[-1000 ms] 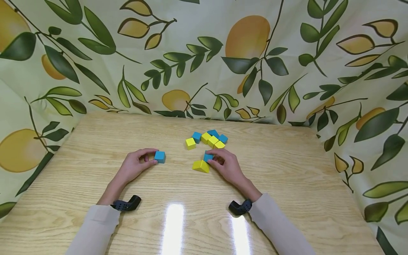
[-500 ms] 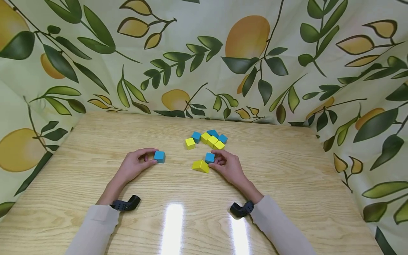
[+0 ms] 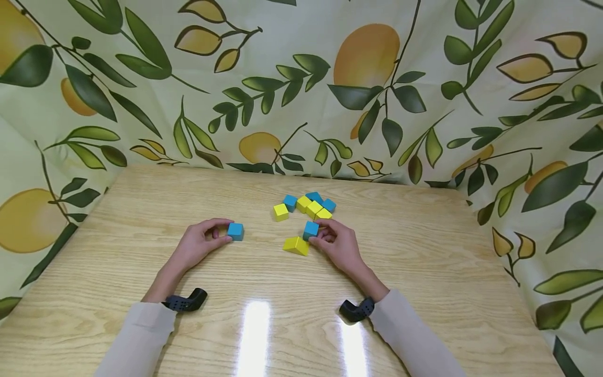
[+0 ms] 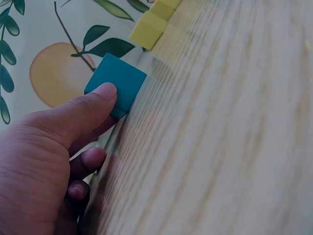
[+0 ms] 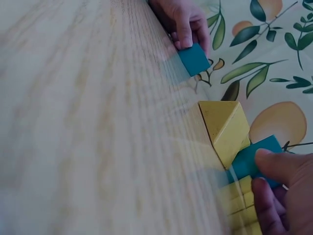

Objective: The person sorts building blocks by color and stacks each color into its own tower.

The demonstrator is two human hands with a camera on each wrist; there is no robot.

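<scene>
Left of the table's middle, my left hand [image 3: 201, 243] pinches a blue cube [image 3: 235, 232] between thumb and fingers. The left wrist view shows the thumb lying across one face of that blue cube [image 4: 120, 81]. My right hand [image 3: 340, 245] pinches a second blue cube [image 3: 311, 230] from its right side. Just in front of this cube lies a yellow triangular prism block [image 3: 296, 246], sloped sides up. In the right wrist view the prism [image 5: 222, 122] partly overlaps the right hand's blue cube [image 5: 266, 144].
Behind the right hand is a loose cluster of blocks, among them a yellow cube [image 3: 280, 212], a blue cube [image 3: 290, 202] and a blue triangular-looking block [image 3: 314, 197]. The wooden table [image 3: 188, 193] meets a fruit-patterned cloth [image 3: 282, 120] at its back and sides.
The right hand's blue cube has shifted slightly right, and its fingers now cover less of it. The left hand and its cube stay put.
</scene>
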